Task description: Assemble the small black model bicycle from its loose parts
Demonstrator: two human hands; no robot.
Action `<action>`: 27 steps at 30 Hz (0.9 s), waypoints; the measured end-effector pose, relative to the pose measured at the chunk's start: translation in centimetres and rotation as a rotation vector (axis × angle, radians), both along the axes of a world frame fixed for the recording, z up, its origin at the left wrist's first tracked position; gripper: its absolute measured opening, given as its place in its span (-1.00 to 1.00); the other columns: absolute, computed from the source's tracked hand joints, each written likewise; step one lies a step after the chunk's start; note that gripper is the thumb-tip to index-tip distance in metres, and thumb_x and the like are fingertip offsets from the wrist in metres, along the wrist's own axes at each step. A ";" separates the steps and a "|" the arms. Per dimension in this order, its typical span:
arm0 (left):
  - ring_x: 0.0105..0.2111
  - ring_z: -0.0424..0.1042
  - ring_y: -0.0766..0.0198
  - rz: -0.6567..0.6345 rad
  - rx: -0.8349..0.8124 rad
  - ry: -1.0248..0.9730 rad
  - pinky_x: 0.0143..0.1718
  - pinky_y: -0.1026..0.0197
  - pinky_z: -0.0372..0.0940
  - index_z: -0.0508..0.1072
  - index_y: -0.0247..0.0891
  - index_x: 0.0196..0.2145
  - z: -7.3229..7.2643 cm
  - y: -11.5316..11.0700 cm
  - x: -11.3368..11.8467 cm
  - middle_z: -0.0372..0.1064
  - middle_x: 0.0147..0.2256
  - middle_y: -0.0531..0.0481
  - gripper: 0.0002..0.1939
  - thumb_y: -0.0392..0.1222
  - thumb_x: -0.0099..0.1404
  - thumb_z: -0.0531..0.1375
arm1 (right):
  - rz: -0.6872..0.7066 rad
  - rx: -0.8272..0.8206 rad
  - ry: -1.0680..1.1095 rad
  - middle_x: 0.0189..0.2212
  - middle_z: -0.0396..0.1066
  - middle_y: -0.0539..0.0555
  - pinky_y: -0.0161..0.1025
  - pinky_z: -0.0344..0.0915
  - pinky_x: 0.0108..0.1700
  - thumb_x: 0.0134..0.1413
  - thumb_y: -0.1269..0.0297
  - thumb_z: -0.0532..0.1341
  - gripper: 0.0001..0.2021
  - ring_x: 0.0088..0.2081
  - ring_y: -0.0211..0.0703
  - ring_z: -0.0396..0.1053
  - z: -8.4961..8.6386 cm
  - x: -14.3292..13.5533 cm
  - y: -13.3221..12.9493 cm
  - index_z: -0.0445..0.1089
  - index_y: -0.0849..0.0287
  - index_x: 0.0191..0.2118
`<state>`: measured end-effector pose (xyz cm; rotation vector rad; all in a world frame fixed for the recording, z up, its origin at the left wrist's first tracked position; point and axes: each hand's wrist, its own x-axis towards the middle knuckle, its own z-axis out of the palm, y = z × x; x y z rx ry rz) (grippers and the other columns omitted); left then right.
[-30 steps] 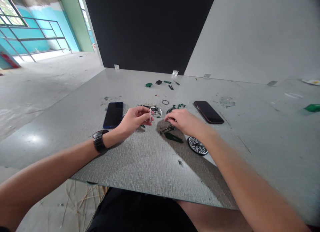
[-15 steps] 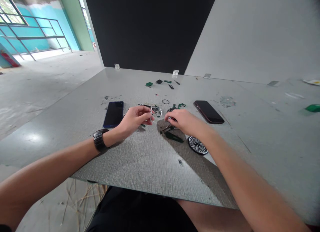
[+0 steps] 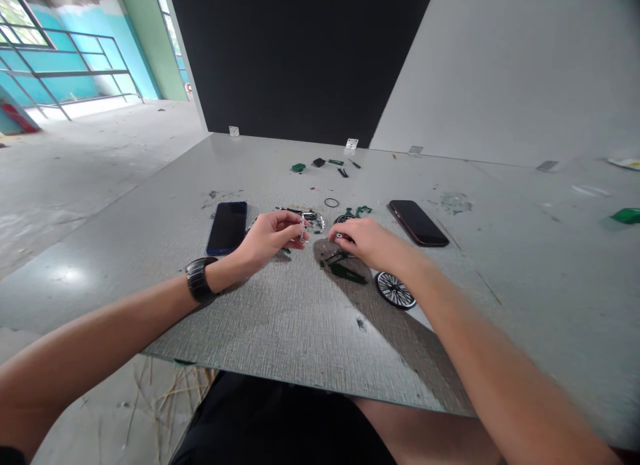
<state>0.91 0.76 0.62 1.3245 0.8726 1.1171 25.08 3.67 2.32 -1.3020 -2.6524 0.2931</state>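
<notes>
My left hand (image 3: 277, 235) is closed, pinching a small silver frame-like part (image 3: 304, 227) between thumb and fingers just above the table. My right hand (image 3: 357, 238) hovers beside it with curled fingertips, closed around a small piece with a pale round spot, too small to name. Below the right hand lie a dark green flat part (image 3: 349, 273) and thin black pieces. A black toy wheel with silver spokes (image 3: 395, 290) rests by the right wrist, partly covered by the forearm. Small black and silver parts (image 3: 313, 216) lie behind the hands.
A blue-edged phone (image 3: 227, 228) lies left of my hands, a dark phone (image 3: 419, 223) to the right. Further back are a black ring (image 3: 331, 203), a green piece (image 3: 299, 167) and a black block (image 3: 319, 163). A black upright panel (image 3: 300, 65) stands behind the table.
Hardly anything differs. My right fingers have shifted very slightly with the small piece; the left hand keeps its pinch on the silver part.
</notes>
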 end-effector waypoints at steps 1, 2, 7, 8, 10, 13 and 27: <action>-0.34 0.50 0.32 -0.002 0.003 -0.001 -0.21 0.20 0.50 0.49 -0.31 -0.29 -0.1 0.0 0.0 0.49 -0.36 -0.04 -0.86 -0.18 0.25 0.29 | -0.003 -0.003 0.004 -0.25 0.52 0.14 -0.12 0.24 -0.19 0.30 0.33 0.08 -0.76 -0.23 -0.04 0.40 0.0 0.0 0.0 0.52 0.07 -0.16; -0.34 0.51 0.32 -0.004 0.005 -0.001 -0.21 0.20 0.51 0.50 -0.31 -0.30 -0.1 0.0 -0.1 0.49 -0.36 -0.04 -0.86 -0.18 0.26 0.29 | -0.004 -0.007 0.010 -0.24 0.52 0.15 -0.12 0.24 -0.19 0.30 0.33 0.08 -0.76 -0.23 -0.03 0.40 0.0 0.0 0.0 0.53 0.07 -0.17; -0.30 0.54 0.30 0.004 0.026 0.011 -0.13 0.16 0.51 0.51 -0.31 -0.23 -0.8 0.4 -0.2 0.52 -0.30 -0.06 -0.83 -0.14 0.30 0.30 | 0.001 -0.002 0.047 -0.23 0.53 0.15 -0.12 0.24 -0.17 0.30 0.32 0.08 -0.74 -0.20 -0.04 0.40 0.4 0.0 0.0 0.54 0.09 -0.16; -0.29 0.54 0.30 0.014 0.032 0.015 -0.10 0.15 0.50 0.52 -0.31 -0.21 -0.9 0.5 -0.2 0.53 -0.29 -0.06 -0.82 -0.15 0.30 0.30 | 0.005 0.008 0.067 -0.23 0.54 0.14 -0.13 0.23 -0.17 0.30 0.32 0.08 -0.75 -0.21 -0.05 0.40 0.7 0.0 0.0 0.54 0.09 -0.15; -0.27 0.54 0.30 0.038 0.041 0.026 -0.07 0.13 0.50 0.51 -0.31 -0.17 -1.0 0.6 -0.2 0.53 -0.26 -0.07 -0.81 -0.16 0.31 0.30 | 0.007 0.025 0.130 -0.24 0.54 0.10 -0.15 0.22 -0.19 0.31 0.30 0.10 -0.76 -0.25 -0.09 0.39 1.3 0.0 -0.2 0.54 0.09 -0.14; -0.23 0.55 0.28 0.055 0.060 0.053 -0.04 0.11 0.48 0.49 -0.32 -0.13 -1.0 0.7 -0.2 0.54 -0.22 -0.09 -0.80 -0.17 0.33 0.28 | -0.011 0.018 0.273 -0.29 0.53 0.05 -0.19 0.19 -0.28 0.31 0.23 0.14 -0.78 -0.37 -0.17 0.34 2.0 -0.3 -0.8 0.54 0.07 -0.12; -0.24 0.48 0.29 0.028 0.181 0.095 -0.11 0.17 0.38 0.48 -0.31 -0.20 -0.9 0.4 -0.4 0.49 -0.26 -0.06 -0.75 -0.11 0.25 0.35 | 0.066 0.074 0.446 -0.26 0.51 0.05 -0.23 0.19 -0.31 0.36 0.22 0.13 -0.78 -0.37 -0.22 0.31 1.9 -3.2 -2.8 0.53 0.08 -0.09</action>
